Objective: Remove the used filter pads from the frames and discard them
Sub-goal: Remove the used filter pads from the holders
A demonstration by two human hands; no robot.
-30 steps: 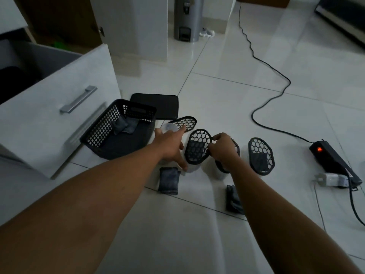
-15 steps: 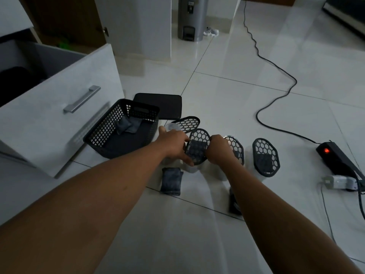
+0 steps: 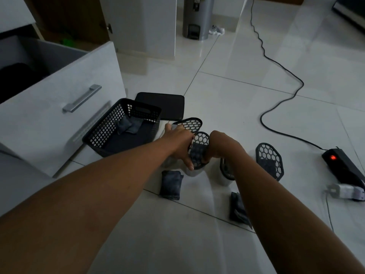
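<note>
Head-worn camera looks forward and down over the floor [image 3: 227, 107].

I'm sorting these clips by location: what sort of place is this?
Most likely a room in a home: a white drawer pulled open on the left, a steel pedal bin by the far wall, and a power strip lying on the floor with a trailing cord.
</note>
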